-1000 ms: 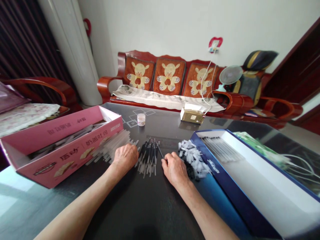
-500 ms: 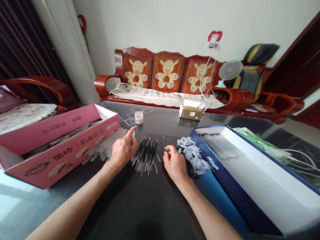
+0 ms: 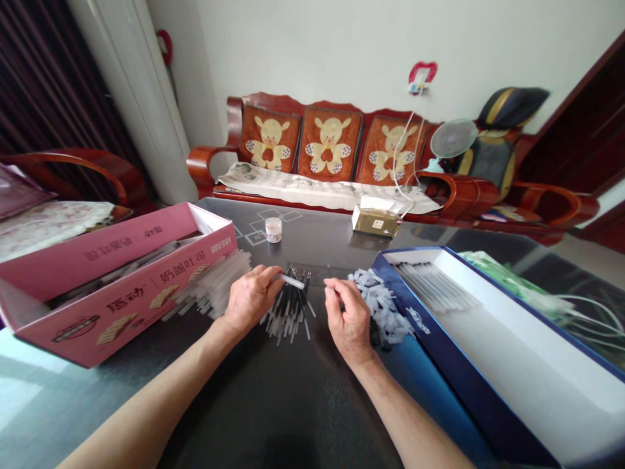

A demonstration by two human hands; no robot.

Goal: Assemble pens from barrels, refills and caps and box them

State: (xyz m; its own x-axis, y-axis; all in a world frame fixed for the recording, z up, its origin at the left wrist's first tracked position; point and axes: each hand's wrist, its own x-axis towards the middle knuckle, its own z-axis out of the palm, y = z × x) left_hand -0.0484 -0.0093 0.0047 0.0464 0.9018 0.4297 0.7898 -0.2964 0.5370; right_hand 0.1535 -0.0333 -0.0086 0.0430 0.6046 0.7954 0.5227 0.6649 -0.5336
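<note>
While the left hand pinches a translucent white tube between thumb and fingertips, the tube's free end points right, above the fanned bundle of black-and-clear slim rods. Right hand: fingers loosely curled, no item visible in it; cannot tell whether the tips meet. It sits between the bundle and the heap of short whitish caps, close beside the caps.

Handling, by judgement: tube very light, plastic, fairly stiff, smooth enough to roll or slip; likely to bend or crack only under a hard squeeze. Best hold is near one end, light pinch, far end left free. Rods look thin; fine tips at the far end probably the delicate part, so take them mid-barrel.

Edges: pink carton walls off the left, with a pile of loose tubes against its side. Navy box bounds the right, caps crowding its near wall. Open tabletop lies toward the wearer, between the forearms; more beyond the bundle, as far as the small lidded jar and tissue box.
</note>
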